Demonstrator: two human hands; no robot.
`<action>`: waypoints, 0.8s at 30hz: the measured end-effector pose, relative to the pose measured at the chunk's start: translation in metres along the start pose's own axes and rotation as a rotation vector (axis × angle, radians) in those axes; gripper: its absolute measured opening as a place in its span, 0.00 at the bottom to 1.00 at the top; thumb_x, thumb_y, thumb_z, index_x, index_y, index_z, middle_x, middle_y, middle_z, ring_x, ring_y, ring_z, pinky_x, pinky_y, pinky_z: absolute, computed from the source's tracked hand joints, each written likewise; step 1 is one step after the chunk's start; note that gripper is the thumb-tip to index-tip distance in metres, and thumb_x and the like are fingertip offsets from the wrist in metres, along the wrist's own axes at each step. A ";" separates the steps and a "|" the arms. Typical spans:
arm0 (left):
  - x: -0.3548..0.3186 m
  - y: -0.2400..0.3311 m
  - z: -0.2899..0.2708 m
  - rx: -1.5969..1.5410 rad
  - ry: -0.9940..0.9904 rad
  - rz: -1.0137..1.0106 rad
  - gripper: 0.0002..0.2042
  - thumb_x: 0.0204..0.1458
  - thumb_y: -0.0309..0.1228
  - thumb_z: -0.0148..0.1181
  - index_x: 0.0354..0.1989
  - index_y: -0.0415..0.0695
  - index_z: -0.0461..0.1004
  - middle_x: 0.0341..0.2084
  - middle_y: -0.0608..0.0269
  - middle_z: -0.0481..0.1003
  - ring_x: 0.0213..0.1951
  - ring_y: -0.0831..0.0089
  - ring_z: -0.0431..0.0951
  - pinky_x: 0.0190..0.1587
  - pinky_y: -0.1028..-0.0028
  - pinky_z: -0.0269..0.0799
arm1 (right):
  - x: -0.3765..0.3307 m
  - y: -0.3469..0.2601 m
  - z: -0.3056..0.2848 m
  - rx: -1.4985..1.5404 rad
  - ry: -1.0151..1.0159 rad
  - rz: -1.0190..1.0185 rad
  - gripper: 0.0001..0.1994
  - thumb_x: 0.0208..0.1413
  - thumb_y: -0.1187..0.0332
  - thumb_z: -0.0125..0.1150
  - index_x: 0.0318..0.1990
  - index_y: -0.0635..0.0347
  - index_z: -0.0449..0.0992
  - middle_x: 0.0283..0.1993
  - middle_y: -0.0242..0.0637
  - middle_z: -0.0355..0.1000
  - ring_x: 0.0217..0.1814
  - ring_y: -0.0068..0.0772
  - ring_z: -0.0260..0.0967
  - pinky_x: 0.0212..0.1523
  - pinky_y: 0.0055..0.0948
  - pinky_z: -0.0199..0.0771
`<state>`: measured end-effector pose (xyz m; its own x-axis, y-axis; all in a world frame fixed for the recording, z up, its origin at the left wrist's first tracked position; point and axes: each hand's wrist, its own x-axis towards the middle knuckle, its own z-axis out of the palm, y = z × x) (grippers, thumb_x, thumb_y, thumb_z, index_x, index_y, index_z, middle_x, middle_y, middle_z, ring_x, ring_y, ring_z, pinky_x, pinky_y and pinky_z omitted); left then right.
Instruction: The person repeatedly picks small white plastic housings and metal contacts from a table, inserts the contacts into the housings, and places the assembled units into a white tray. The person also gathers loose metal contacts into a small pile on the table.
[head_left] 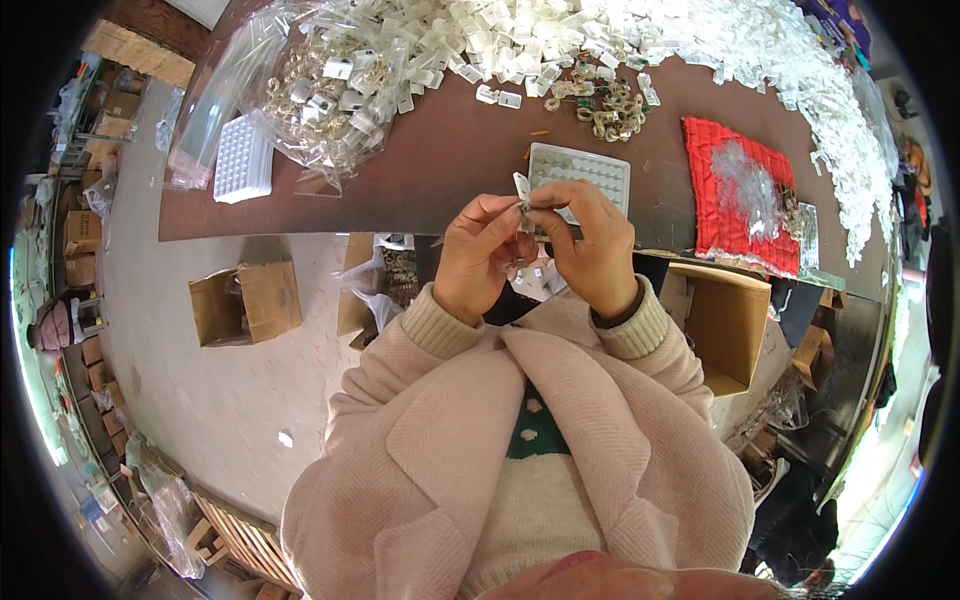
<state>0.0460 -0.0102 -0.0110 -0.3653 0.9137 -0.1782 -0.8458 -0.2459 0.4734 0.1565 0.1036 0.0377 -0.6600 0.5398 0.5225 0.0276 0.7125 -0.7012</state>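
Just off the table's front edge, both hands meet with pinched fingertips at a small white plastic tag [521,186]. My left hand [474,250] is closed, thumb and forefinger at the tag's lower end. A shiny, see-through ring-like piece [521,252] shows beneath its fingers; how it joins the tag is hidden. My right hand [592,240] is closed too, its thumb and forefinger pinching at the same spot. Behind the right hand lies a pale tray [610,170] with rows of small hollows, partly covered by that hand.
White plastic tags [600,35] are heaped along the table's back and right side. A clear bag [335,100] of ring-like pieces, a stack of white trays [243,165], loose rings [615,115] and a red cloth [715,200] lie around. Cardboard boxes [270,300] stand below.
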 end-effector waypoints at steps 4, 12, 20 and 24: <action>0.001 -0.003 -0.005 -0.006 0.027 -0.016 0.05 0.63 0.26 0.59 0.44 0.40 0.74 0.32 0.61 0.78 0.29 0.73 0.79 0.33 0.72 0.79 | -0.002 0.005 0.001 -0.013 -0.020 -0.008 0.10 0.48 0.82 0.68 0.38 0.61 0.80 0.36 0.39 0.79 0.37 0.40 0.78 0.39 0.32 0.77; 0.003 -0.005 -0.011 0.053 0.052 0.015 0.05 0.62 0.23 0.59 0.44 0.40 0.75 0.33 0.60 0.78 0.29 0.73 0.79 0.33 0.72 0.79 | -0.010 0.008 0.005 0.250 -0.045 0.304 0.13 0.52 0.82 0.67 0.44 0.62 0.77 0.37 0.34 0.78 0.38 0.26 0.75 0.40 0.26 0.75; 0.004 -0.006 -0.010 0.041 -0.018 0.032 0.04 0.62 0.23 0.59 0.44 0.42 0.75 0.33 0.60 0.79 0.28 0.72 0.80 0.32 0.71 0.80 | -0.016 0.014 0.015 0.712 -0.013 0.576 0.19 0.55 0.81 0.66 0.54 0.62 0.69 0.41 0.28 0.68 0.42 0.19 0.67 0.46 0.21 0.71; 0.005 -0.008 -0.009 -0.023 0.025 0.051 0.04 0.62 0.24 0.60 0.44 0.42 0.75 0.33 0.61 0.79 0.29 0.72 0.80 0.32 0.71 0.80 | -0.013 0.008 0.015 0.291 0.035 0.274 0.12 0.53 0.82 0.67 0.45 0.62 0.75 0.41 0.34 0.71 0.41 0.26 0.71 0.44 0.24 0.73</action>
<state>0.0478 -0.0069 -0.0240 -0.4172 0.8917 -0.1756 -0.8345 -0.2994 0.4626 0.1539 0.0955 0.0178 -0.6317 0.7108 0.3094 -0.0181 0.3854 -0.9226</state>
